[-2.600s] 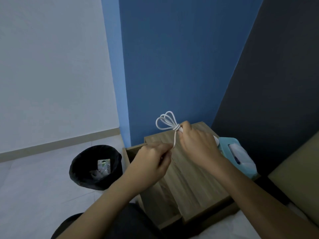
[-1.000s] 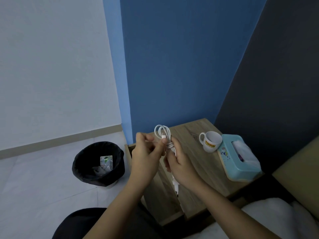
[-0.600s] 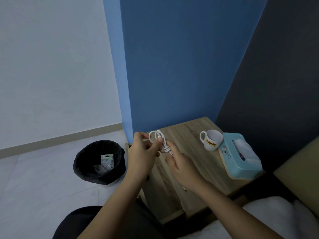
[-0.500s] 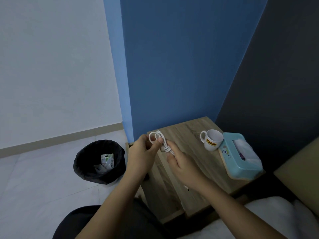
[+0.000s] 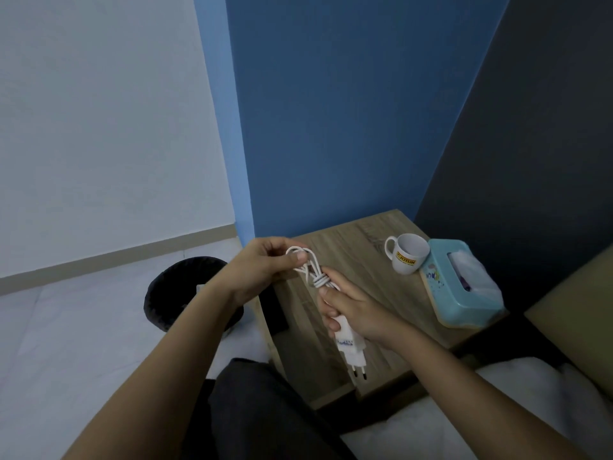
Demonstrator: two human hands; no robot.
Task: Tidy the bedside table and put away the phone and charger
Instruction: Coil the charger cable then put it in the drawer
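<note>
I hold a white charger over the near left part of the wooden bedside table. Its cable is bundled in loops and wound tight around the middle. My right hand grips the charger body, with the plug pins pointing down toward me. My left hand pinches the looped end of the cable between thumb and fingers. No phone is in view.
A white mug and a teal tissue box stand on the right side of the table. A black bin sits on the floor to the left. Blue wall lies behind, white bedding at lower right.
The bundled charger has turned so the plug body shows below my right hand. My left hand shifted its pinch onto the cable loops. The bundle stays over the table's left side.
</note>
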